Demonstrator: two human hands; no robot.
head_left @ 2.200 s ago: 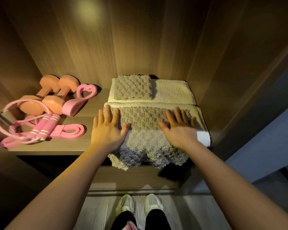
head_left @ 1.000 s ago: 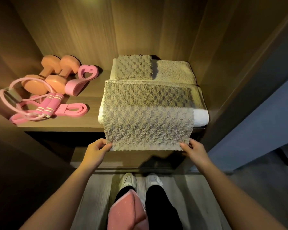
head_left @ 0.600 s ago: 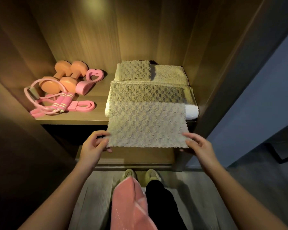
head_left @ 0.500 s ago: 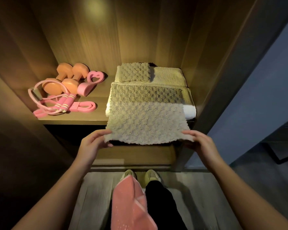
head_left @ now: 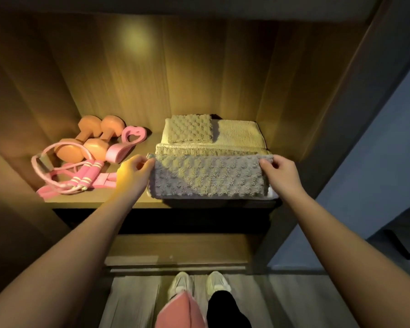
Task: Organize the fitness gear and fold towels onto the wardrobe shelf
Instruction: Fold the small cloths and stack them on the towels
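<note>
Shelf edge [head_left: 92, 201]: towel [head_left: 208, 177] between left hand [head_left: 134, 172], right hand [head_left: 279, 172]

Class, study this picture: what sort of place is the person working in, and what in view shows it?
Probably the inside of a home wardrobe: a wooden shelf enclosed by wood-panel walls, a grey towel folded over a towel stack, and orange dumbbells stored alongside.

Grey wood-plank floor [head_left: 133, 301] below. Pair of pale sneakers [head_left: 217, 282] side by side on it. Black trouser leg [head_left: 225, 311] above right shoe. Blue-grey wall [head_left: 376, 174] at right.
</note>
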